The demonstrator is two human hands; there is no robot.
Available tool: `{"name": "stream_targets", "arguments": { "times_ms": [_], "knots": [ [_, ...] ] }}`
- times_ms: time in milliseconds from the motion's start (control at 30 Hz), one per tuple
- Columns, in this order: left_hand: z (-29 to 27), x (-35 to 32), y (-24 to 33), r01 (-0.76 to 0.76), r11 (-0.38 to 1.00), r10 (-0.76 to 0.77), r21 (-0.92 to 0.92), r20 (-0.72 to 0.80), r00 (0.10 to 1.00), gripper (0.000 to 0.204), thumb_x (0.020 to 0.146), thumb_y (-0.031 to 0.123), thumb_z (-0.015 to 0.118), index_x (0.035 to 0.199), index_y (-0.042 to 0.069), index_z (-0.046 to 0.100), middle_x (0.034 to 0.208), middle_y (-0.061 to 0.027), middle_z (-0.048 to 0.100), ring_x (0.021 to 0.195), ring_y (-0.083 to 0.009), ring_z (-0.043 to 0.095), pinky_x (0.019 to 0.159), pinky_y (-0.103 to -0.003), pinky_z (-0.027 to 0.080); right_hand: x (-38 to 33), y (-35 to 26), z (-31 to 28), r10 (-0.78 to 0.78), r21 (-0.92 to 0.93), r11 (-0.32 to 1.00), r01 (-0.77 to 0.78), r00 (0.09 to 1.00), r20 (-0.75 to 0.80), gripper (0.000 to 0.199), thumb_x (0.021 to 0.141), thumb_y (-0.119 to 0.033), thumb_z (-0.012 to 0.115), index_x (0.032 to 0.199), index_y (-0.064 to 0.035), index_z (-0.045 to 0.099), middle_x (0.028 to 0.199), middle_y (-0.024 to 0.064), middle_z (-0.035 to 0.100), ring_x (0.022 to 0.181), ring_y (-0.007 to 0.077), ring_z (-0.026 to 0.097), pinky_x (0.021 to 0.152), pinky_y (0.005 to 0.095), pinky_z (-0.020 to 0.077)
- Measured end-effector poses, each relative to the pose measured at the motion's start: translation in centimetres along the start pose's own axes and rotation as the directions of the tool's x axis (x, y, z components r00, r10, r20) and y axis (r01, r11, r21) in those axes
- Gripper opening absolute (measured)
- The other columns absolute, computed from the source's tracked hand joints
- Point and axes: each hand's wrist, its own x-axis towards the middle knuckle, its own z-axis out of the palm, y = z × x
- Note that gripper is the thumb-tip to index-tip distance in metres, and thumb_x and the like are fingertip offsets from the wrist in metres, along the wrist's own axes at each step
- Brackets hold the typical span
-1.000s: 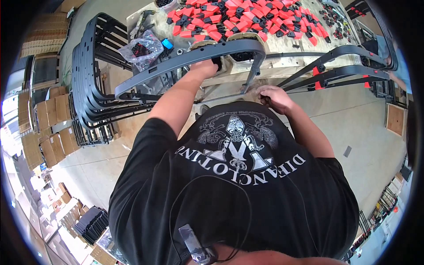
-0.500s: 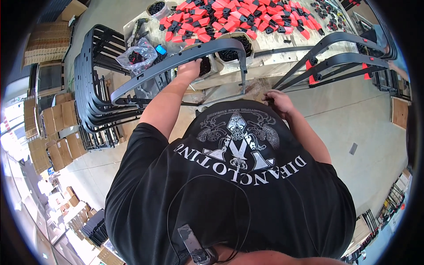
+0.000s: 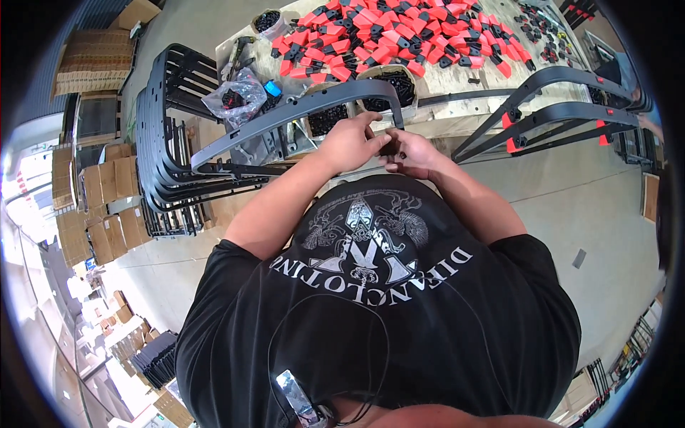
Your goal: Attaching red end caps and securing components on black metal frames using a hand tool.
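In front of my chest both hands come together beside the bent end of a black metal tube frame (image 3: 285, 110). My left hand (image 3: 349, 145) has its index finger stretched toward the frame, while its thumb and lower fingers close near the right hand's fingertips; what they pinch, if anything, is hidden. My right hand (image 3: 416, 153) is curled, with a small black piece (image 3: 402, 155) showing at its fingers. Just beyond the hands are a tub of small black parts (image 3: 327, 120) and another tub of black pieces (image 3: 391, 89).
Red-and-black plastic pieces (image 3: 399, 32) lie heaped on the wooden table (image 3: 457, 107). Stacked black frames (image 3: 160, 135) stand at left, more frames (image 3: 549, 114) at right. A clear plastic bag (image 3: 237, 100), a blue item (image 3: 272, 88) and a wrench (image 3: 291, 135) lie at the table's left.
My left hand has left the tub of small parts and moved right and nearer. My right hand has moved left to meet it at the frame's bent end.
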Motion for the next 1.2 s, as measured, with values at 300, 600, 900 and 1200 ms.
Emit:
{"name": "stream_targets", "arguments": {
  "times_ms": [300, 600, 900, 1200],
  "knots": [
    [-4.8, 6.7, -12.4, 0.174, 0.974, -0.104, 0.142, -0.401, 0.91, 0.037, 0.087, 0.032, 0.07, 0.11, 0.003, 0.071, 0.099, -0.0177, 0.074, 0.094, -0.0328, 0.072, 0.083, -0.042, 0.055, -3.8, -0.4, -6.1, -0.062, -0.439, 0.898, -0.008, 0.987, -0.145, 0.046, 0.106, -0.045, 0.051, 0.073, -0.0146, 0.041, 0.059, 0.0003, 0.041, 0.045, 0.0104, 0.033, 0.041, 0.0281, 0.0228],
    [-7.8, 20.9, -15.2, 0.473, 0.87, -0.467, -0.138, -0.54, 0.7, 0.079, 0.083, 0.048, 0.073, 0.149, 0.011, 0.049, 0.152, -0.0304, 0.039, 0.134, -0.0447, 0.048, 0.112, -0.044, 0.043, -12.0, 3.5, -9.9, -0.175, -0.44, 0.883, -0.165, 0.753, -0.634, 0.042, 0.103, -0.042, 0.056, 0.073, -0.0123, 0.055, 0.066, 0.002, 0.053, 0.052, 0.0144, 0.045, 0.049, 0.0306, 0.038],
    [-5.1, 23.9, -18.8, 0.415, 0.91, -0.324, -0.024, -0.666, 0.672, 0.047, 0.088, 0.035, 0.076, 0.122, 0.006, 0.061, 0.132, -0.0274, 0.058, 0.114, -0.0425, 0.062, 0.097, -0.047, 0.051, -18.7, 6.7, -12.0, -0.221, -0.486, 0.836, -0.255, 0.654, -0.723, 0.039, 0.101, -0.036, 0.061, 0.108, 0.0005, 0.072, 0.095, 0.0103, 0.073, 0.076, 0.0165, 0.065, 0.073, 0.0331, 0.0537],
    [-6.3, 13.2, -19.8, 0.15, 0.966, -0.26, -0.213, -0.748, 0.611, 0.046, 0.086, 0.035, 0.08, 0.109, -0.001, 0.063, 0.088, -0.0205, 0.071, 0.081, -0.0319, 0.07, 0.075, -0.041, 0.054, -15.1, 4.5, -12.3, -0.206, -0.451, 0.868, -0.209, 0.674, -0.709, 0.032, 0.101, -0.033, 0.059, 0.077, -0.0118, 0.057, 0.062, 0.0006, 0.049, 0.048, 0.015, 0.043, 0.046, 0.0346, 0.0356]
  ]
}}
